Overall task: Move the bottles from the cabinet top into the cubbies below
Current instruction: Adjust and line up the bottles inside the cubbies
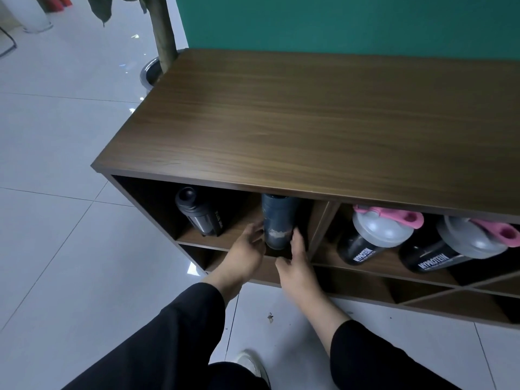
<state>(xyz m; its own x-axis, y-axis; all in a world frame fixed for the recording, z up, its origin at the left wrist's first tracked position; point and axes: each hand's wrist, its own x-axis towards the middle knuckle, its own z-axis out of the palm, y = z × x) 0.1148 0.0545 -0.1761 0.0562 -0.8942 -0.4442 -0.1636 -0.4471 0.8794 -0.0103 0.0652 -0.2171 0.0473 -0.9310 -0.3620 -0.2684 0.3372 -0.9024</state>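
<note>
Four bottles are seen in the head view, all already inside the cubbies, and the cabinet top is bare as far as the frame reaches; its right end is cut off, so more bottles there cannot be ruled out. A dark blue bottle is stood upright near the front edge of the upper left cubby, with a pale residue visible in its lower part. It is flanked by both hands. The left hand is half open, fingers lightly curled against the bottle's left side near its base. The right hand is likewise loosely open, fingertips at the bottle's right side. Whether a firm grip is kept or the bottle is merely being steadied cannot be told.

Deeper in the same cubby a black bottle is stood, well apart from the blue one. In the next cubby to the right, two black shaker bottles with grey lids and pink caps are seen side by side.

Several risks are judged from here. The blue bottle is placed close to the shelf lip, so it could be tipped forward onto the floor if the hands are drawn away carelessly. Its top is close beneath the cabinet top, so lifting could cause it to be knocked. A hard push inward could send it against the divider.
</note>
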